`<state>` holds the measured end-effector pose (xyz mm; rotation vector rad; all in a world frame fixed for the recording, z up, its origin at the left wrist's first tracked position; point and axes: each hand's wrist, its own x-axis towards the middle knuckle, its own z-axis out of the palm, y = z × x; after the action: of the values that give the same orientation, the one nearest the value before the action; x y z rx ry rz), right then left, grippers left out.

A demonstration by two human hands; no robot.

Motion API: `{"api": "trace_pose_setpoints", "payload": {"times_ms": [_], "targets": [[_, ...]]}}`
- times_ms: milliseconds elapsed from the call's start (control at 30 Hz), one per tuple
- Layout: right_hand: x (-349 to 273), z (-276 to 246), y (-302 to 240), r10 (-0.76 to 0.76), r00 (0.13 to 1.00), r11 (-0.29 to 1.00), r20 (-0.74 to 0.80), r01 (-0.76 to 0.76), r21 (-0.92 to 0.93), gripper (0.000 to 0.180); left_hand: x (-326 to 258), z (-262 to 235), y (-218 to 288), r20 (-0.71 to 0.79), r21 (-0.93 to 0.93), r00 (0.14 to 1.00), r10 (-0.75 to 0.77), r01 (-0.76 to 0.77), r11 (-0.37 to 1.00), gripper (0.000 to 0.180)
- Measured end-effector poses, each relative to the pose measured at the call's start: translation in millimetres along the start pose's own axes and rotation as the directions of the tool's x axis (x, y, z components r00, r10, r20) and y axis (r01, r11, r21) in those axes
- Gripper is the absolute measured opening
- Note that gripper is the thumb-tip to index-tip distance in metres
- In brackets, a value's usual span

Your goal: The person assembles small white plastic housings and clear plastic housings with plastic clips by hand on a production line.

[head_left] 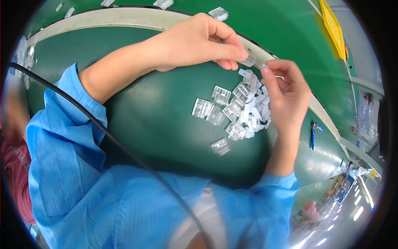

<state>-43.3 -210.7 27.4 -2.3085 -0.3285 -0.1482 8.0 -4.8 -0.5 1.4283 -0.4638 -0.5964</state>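
My left hand (203,43) reaches over the far side of the green table, its thumb and fingers pinching a clear plastic housing (250,60). Close by on the right, my right hand (287,85) has thumb and forefinger pressed together on a small whitish plastic piece (264,66), mostly hidden by the fingertips. The two held parts are near each other; whether they touch I cannot tell. Beneath the hands lies a pile of small milky-white plastic pieces (255,112). Several clear plastic housings (202,108) lie along its left side, one housing (220,147) apart toward me.
Beyond the table's pale raised edge (124,17) runs a green surface with several clear housings (219,13) on it. Blue-handled pliers (313,135) lie at the right. A black cable (103,128) crosses the view. Another person's red clothing (17,178) shows at far left.
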Motion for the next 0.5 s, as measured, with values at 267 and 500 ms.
{"api": "trace_pose_setpoints", "payload": {"times_ms": [267, 500], "targets": [[-4, 13, -10, 0.227, 0.974, 0.708, 0.023, -0.181, 0.682, 0.017, -7, 5, 2, 0.061, -0.103, 0.997, -0.044, 0.05, 0.993, 0.028], [-3, 15, -6, 0.207, 0.978, 0.653, -0.01, -0.131, 0.746, 0.015, -5, 6, -9, -0.012, 0.079, 0.992, 0.123, -0.121, 0.989, 0.022]]}}
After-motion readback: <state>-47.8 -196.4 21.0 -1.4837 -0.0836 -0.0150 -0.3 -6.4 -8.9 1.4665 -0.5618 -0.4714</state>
